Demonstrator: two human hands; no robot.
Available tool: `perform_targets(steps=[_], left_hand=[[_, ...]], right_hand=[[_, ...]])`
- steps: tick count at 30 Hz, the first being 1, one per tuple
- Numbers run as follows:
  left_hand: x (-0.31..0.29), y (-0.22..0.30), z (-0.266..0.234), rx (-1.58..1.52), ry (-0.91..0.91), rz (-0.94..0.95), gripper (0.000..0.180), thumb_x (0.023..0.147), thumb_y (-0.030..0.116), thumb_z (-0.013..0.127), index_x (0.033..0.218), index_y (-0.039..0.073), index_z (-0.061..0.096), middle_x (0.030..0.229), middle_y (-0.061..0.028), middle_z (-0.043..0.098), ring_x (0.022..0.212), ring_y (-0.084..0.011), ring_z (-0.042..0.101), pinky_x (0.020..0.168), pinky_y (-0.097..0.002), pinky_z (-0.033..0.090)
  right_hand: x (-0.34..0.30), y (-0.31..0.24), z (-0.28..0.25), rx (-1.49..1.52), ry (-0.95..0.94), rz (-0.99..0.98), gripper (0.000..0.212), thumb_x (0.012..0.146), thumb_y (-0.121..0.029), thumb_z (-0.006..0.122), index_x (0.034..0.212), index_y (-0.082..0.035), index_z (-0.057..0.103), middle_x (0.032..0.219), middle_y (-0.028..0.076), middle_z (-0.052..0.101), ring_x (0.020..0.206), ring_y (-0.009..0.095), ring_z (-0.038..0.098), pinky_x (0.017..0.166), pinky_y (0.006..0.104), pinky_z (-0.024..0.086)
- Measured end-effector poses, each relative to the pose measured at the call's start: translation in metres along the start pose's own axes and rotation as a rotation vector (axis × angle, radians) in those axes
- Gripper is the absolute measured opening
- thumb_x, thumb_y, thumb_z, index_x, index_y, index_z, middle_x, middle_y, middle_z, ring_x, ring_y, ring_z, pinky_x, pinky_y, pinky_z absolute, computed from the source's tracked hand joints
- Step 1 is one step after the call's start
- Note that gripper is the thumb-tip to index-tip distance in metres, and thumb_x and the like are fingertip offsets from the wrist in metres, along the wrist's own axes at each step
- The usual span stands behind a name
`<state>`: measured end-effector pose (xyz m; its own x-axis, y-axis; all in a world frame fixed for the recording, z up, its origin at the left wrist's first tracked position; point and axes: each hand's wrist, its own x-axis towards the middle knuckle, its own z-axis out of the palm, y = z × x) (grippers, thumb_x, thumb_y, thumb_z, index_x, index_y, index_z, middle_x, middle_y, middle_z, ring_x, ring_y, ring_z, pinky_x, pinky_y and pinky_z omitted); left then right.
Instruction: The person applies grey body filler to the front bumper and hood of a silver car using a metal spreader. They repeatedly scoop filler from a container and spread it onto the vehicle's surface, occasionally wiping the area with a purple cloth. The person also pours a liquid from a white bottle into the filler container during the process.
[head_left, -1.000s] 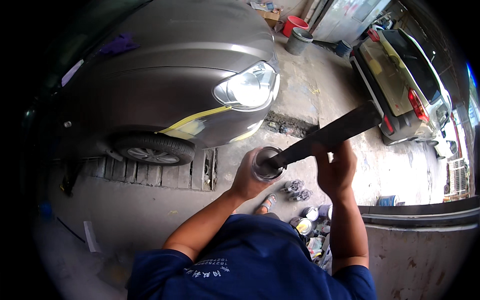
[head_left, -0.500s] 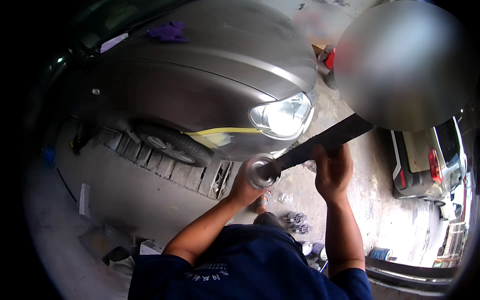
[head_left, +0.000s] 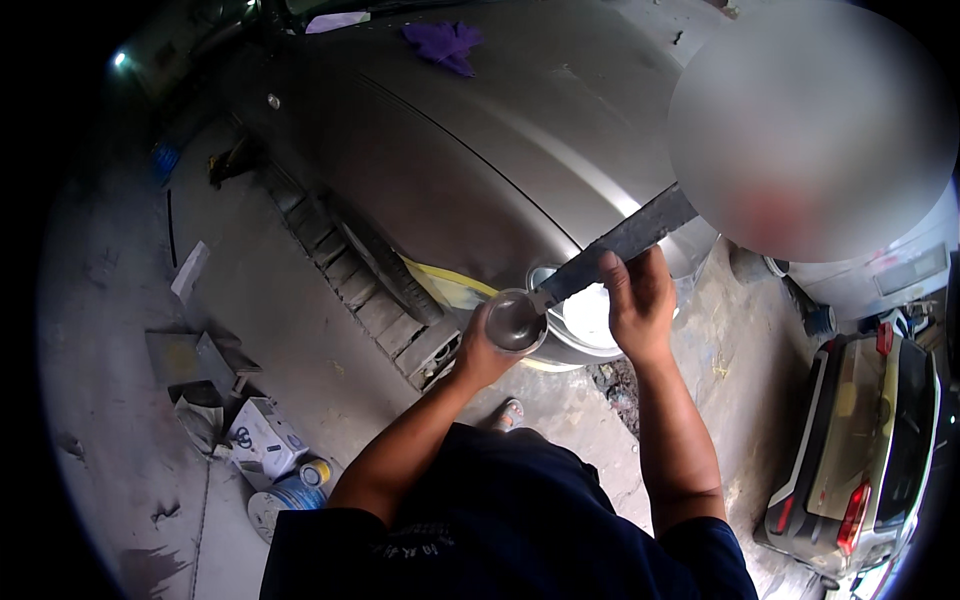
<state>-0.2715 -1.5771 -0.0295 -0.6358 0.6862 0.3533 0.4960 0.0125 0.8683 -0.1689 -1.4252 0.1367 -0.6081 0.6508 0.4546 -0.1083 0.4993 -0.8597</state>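
Note:
My left hand is wrapped round a small round cup with greyish liquid inside, held in front of my chest. In my right hand is a long, flat, dark strip, gripped between thumb and fingers. The strip slants down to the left, its lower end at the cup's rim. A blurred round patch hides its upper end. Past my hands stands a grey-brown car with a bright headlight. Yellow tape runs along its fender, above a pale patch.
A purple cloth lies on the hood. Floor grating runs beside the front wheel. To my lower left are a white box and a blue can. Another car is parked at the right.
The view has turned, so the car's front now sits nearer behind my hands. The strip's lower end has shifted from over the cup to its right rim. Both hands keep their hold.

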Motion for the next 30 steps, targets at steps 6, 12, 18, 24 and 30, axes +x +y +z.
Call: perform_targets(steps=[6, 12, 18, 24, 30], left_hand=[[0.028, -0.004, 0.002, -0.028, 0.055, -0.039, 0.079, 0.065, 0.016, 0.087, 0.130, 0.002, 0.045, 0.123, -0.0187, 0.057, 0.115, -0.0341, 0.057, 0.096, -0.0415, 0.046], [0.049, -0.034, -0.012, -0.024, 0.036, 0.026, 0.077, 0.065, 0.015, 0.087, 0.130, 0.002, 0.046, 0.123, -0.0181, 0.056, 0.114, -0.0340, 0.056, 0.096, -0.0410, 0.046], [0.076, -0.059, -0.048, -0.097, -0.032, 0.058, 0.076, 0.066, 0.017, 0.086, 0.129, 0.003, 0.047, 0.121, -0.0172, 0.057, 0.114, -0.0334, 0.056, 0.095, -0.0409, 0.047], [0.106, -0.083, -0.089, -0.138, -0.049, 0.099, 0.076, 0.066, 0.018, 0.087, 0.129, 0.003, 0.047, 0.122, -0.0170, 0.056, 0.114, -0.0330, 0.056, 0.095, -0.0408, 0.047], [0.125, -0.094, -0.127, -0.112, -0.075, 0.089, 0.077, 0.066, 0.019, 0.087, 0.129, 0.003, 0.046, 0.123, -0.0170, 0.054, 0.116, -0.0330, 0.055, 0.096, -0.0416, 0.046]], right_hand=[[0.031, 0.027, 0.011, -0.096, -0.080, -0.004, 0.021, 0.093, -0.016, 0.064, 0.099, 0.002, 0.056, 0.079, 0.011, 0.066, 0.073, 0.018, 0.065, 0.069, 0.0294, 0.051], [0.028, 0.049, 0.044, -0.061, 0.005, 0.153, 0.020, 0.094, -0.017, 0.063, 0.099, 0.002, 0.056, 0.082, 0.010, 0.067, 0.073, 0.016, 0.063, 0.069, 0.0294, 0.051], [0.050, 0.028, 0.077, -0.081, 0.103, 0.170, 0.022, 0.095, -0.018, 0.062, 0.098, 0.003, 0.057, 0.084, 0.009, 0.067, 0.076, 0.013, 0.063, 0.072, 0.0274, 0.052], [0.075, 0.012, 0.122, -0.271, 0.083, 0.176, 0.019, 0.094, -0.015, 0.063, 0.100, 0.002, 0.058, 0.086, 0.010, 0.069, 0.079, 0.015, 0.065, 0.074, 0.0284, 0.052], [0.089, 0.002, 0.157, -0.241, -0.053, 0.215, 0.014, 0.094, -0.009, 0.060, 0.104, 0.001, 0.057, 0.087, 0.010, 0.068, 0.082, 0.015, 0.065, 0.075, 0.0284, 0.050]])
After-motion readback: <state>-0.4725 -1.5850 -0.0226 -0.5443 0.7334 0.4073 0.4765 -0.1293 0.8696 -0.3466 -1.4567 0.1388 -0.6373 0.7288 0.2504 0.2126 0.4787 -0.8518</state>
